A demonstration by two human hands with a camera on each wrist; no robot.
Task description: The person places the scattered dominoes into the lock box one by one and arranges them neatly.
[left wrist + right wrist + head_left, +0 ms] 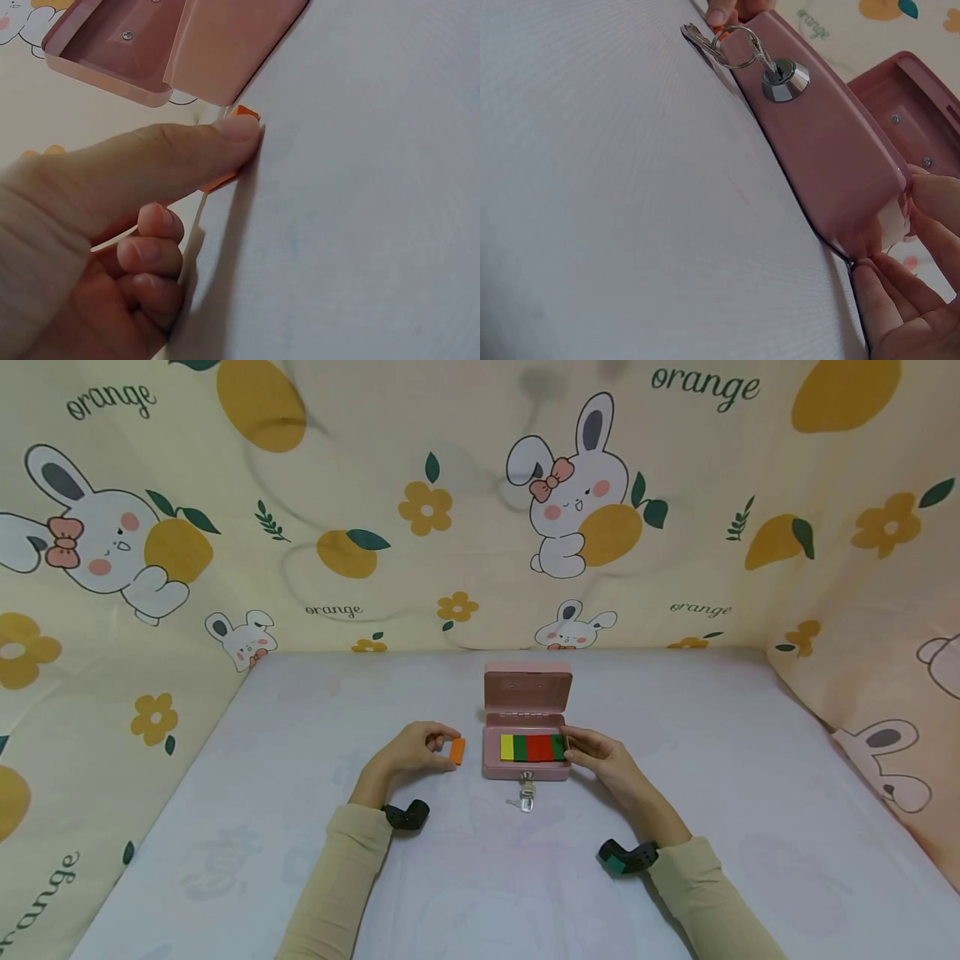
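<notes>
My left hand [408,750] pinches a small orange block [457,751] just left of the pink metal cash box [525,772]. The left wrist view shows its thumb across the orange block [245,111], the other fingers curled beneath. The box stands with its lid [527,689] raised. Inside lies a row of yellow [507,747], green, red and dark green blocks. My right hand [607,764] touches the box's right side. In the right wrist view its fingertips lie against that side, from near the bottom edge to the upper corner.
A key [763,54] sits in the lock [786,82] on the box's front, with a ring and another key hanging from it. White cloth [480,877] covers the table. A curtain printed with rabbits and oranges [465,560] stands behind and at both sides.
</notes>
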